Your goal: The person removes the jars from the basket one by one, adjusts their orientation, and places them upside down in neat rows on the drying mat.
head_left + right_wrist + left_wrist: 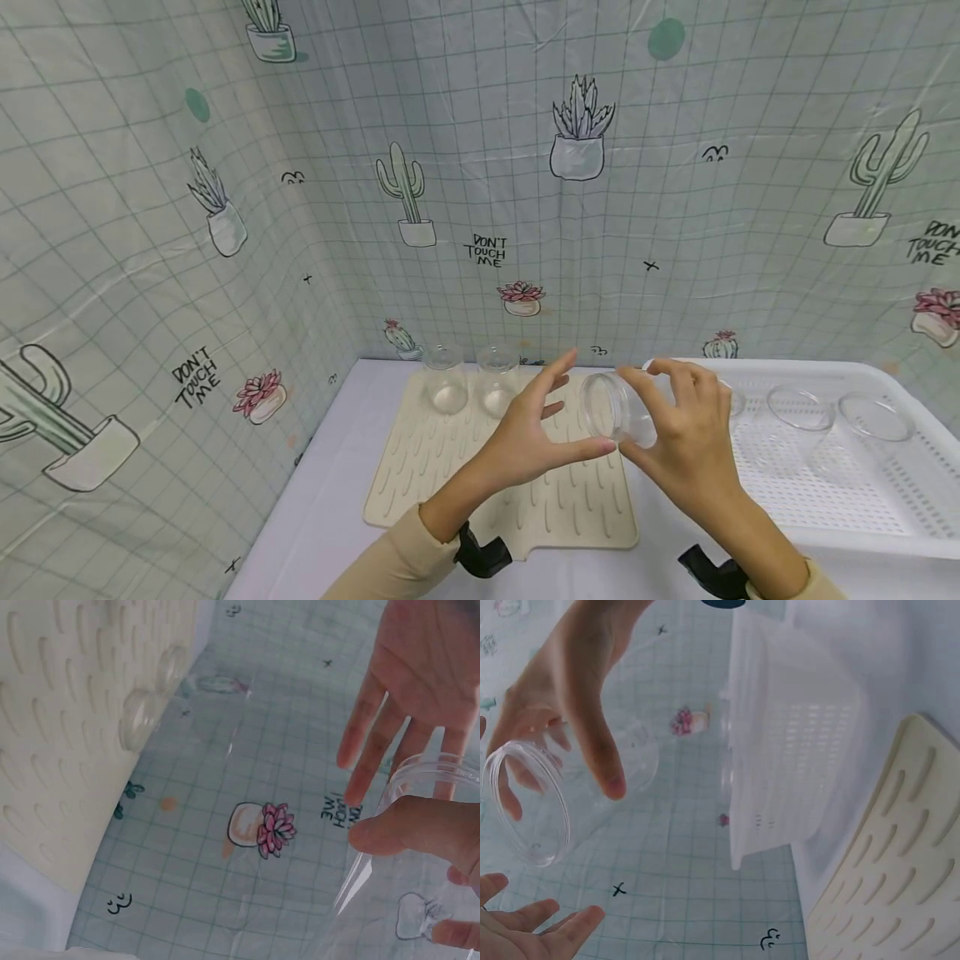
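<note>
My right hand (690, 442) grips a clear jar (611, 408), thumb on one side and fingers on the other. The jar lies tilted on its side in the air, its round mouth facing left, over the right part of a cream ridged mat (465, 508). Close to the mouth, my left hand (517, 442) is spread with thumb and fingers apart, holding nothing. In the left wrist view the jar (592, 802) shows a ringed rim, with left fingertips (577, 930) apart from it. Two more clear jars (447, 392) (497, 392) stand at the mat's back left.
A white perforated basket (825, 533) sits to the right of the mat, with several clear jars (801, 412) inside it. Behind and to the left hangs a grid-patterned curtain (480, 125) printed with cacti. A white cloth (300, 533) covers the table.
</note>
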Demonstrator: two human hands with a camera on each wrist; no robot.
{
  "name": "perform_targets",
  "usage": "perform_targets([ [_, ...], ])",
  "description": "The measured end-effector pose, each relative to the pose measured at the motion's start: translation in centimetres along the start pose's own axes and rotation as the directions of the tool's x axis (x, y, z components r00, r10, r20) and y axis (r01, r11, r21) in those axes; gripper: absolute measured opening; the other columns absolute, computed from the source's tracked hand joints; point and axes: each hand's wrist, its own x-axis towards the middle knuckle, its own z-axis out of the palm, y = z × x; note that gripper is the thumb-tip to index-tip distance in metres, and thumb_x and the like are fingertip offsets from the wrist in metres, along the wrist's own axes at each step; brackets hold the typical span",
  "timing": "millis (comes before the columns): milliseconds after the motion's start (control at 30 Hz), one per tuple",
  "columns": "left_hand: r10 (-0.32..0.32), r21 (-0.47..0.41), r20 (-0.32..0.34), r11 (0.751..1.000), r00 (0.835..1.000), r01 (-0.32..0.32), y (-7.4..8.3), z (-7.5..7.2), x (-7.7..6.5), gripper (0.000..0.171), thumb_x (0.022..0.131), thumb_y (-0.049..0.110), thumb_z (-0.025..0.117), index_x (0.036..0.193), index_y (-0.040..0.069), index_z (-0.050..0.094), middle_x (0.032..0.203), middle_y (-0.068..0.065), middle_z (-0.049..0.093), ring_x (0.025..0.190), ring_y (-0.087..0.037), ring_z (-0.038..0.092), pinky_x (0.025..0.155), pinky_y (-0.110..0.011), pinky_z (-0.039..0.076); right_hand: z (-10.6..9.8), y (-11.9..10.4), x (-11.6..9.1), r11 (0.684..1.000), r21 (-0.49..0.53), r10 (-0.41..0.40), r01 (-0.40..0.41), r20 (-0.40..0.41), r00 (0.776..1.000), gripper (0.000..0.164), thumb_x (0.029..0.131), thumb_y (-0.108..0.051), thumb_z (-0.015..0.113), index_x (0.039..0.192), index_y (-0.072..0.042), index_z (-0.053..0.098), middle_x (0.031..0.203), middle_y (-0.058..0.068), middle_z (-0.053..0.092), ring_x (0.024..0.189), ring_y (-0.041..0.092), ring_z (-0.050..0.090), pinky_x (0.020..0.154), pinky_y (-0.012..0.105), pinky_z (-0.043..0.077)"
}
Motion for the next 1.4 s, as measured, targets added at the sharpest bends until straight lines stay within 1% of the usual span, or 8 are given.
perform_targets([
  [33, 0.005, -0.006, -0.002, 1.000, 1.000, -0.005, 0.0, 0.1, 0.0, 0.087, 0.079, 0.030, 0.073, 0.146, 0.029, 0.019, 0.147, 0.013, 0.021, 0.133, -0.008, 0.024, 0.100, -0.039, 0.036, 0.1, -0.1, 0.0, 1.000, -0.008, -0.012, 0.012, -0.011, 1.000, 0.081, 0.041, -0.018, 0.088, 0.117, -0.014, 0.059, 0.107, 0.018, 0.048, 0.101, 0.040, 0.038, 0.074, 0.050, 0.027],
  [233, 0.036, -0.010, -0.021, 0.999, 0.999, -0.036, -2.4, 1.1, 0.7, 0.082, 0.077, 0.037, 0.073, 0.142, 0.035, 0.024, 0.145, 0.016, 0.025, 0.131, -0.011, 0.030, 0.097, -0.031, 0.040, 0.5, -0.5, 0.2, 0.998, -0.049, -0.049, 0.048, -0.023, 0.999, 0.086, 0.041, -0.023, 0.090, 0.120, -0.014, 0.058, 0.109, 0.020, 0.048, 0.101, 0.043, 0.037, 0.075, 0.052, 0.026],
  [333, 0.029, -0.023, -0.027, 0.999, 0.999, -0.030, -2.0, 1.2, 0.7, 0.079, 0.077, 0.033, 0.074, 0.142, 0.033, 0.028, 0.144, 0.015, 0.028, 0.130, -0.011, 0.032, 0.096, -0.032, 0.040, 0.7, -0.7, 0.2, 0.996, -0.059, -0.065, 0.063, -0.039, 0.997, 0.088, 0.039, -0.022, 0.090, 0.120, -0.013, 0.058, 0.108, 0.020, 0.048, 0.099, 0.044, 0.038, 0.075, 0.052, 0.027],
  [467, 0.025, -0.047, -0.038, 0.999, 0.999, -0.027, -0.6, 1.0, 0.4, 0.074, 0.078, 0.023, 0.074, 0.140, 0.024, 0.034, 0.141, 0.011, 0.035, 0.128, -0.016, 0.036, 0.095, -0.032, 0.042, 1.0, -0.9, 0.2, 0.994, -0.069, -0.092, 0.088, -0.059, 0.994, 0.089, 0.036, -0.016, 0.089, 0.119, -0.014, 0.058, 0.107, 0.021, 0.049, 0.098, 0.045, 0.038, 0.074, 0.052, 0.027],
  [633, 0.021, -0.057, -0.047, 0.998, 0.999, -0.024, 0.4, 0.9, 0.3, 0.068, 0.078, 0.016, 0.074, 0.137, 0.015, 0.040, 0.138, 0.004, 0.041, 0.121, -0.021, 0.045, 0.092, -0.030, 0.044, 1.2, -1.1, 0.2, 0.991, -0.085, -0.111, 0.105, -0.068, 0.991, 0.087, 0.037, -0.015, 0.088, 0.119, -0.014, 0.058, 0.106, 0.021, 0.049, 0.097, 0.045, 0.040, 0.074, 0.052, 0.028],
  [1067, 0.018, -0.056, -0.081, 0.998, 0.997, -0.023, 0.0, 0.8, 0.5, 0.057, 0.077, 0.017, 0.075, 0.128, 0.014, 0.050, 0.126, 0.003, 0.052, 0.108, -0.009, 0.054, 0.088, -0.033, 0.047, 1.7, -1.3, 0.0, 0.988, -0.094, -0.130, 0.123, -0.080, 0.988, 0.080, 0.044, -0.016, 0.083, 0.120, -0.013, 0.059, 0.109, 0.021, 0.050, 0.098, 0.044, 0.040, 0.075, 0.053, 0.029],
  [1267, 0.003, -0.084, -0.083, 0.996, 0.997, -0.010, -0.2, 0.6, 0.5, 0.057, 0.076, 0.015, 0.076, 0.127, 0.013, 0.052, 0.124, 0.002, 0.053, 0.101, -0.013, 0.058, 0.086, -0.032, 0.049, 1.9, -1.4, -0.2, 0.989, -0.094, -0.125, 0.118, -0.071, 0.990, 0.082, 0.042, -0.015, 0.083, 0.121, -0.013, 0.058, 0.110, 0.021, 0.049, 0.099, 0.044, 0.040, 0.075, 0.052, 0.028],
  [1400, 0.003, -0.087, -0.095, 0.996, 0.995, -0.012, -1.5, 0.5, 0.8, 0.056, 0.075, 0.018, 0.077, 0.125, 0.018, 0.053, 0.119, 0.003, 0.054, 0.101, -0.015, 0.058, 0.085, -0.029, 0.049, 1.7, -1.3, -0.1, 0.990, -0.077, -0.120, 0.115, -0.060, 0.991, 0.086, 0.043, -0.019, 0.086, 0.123, -0.013, 0.056, 0.113, 0.021, 0.049, 0.100, 0.042, 0.040, 0.076, 0.052, 0.026],
])
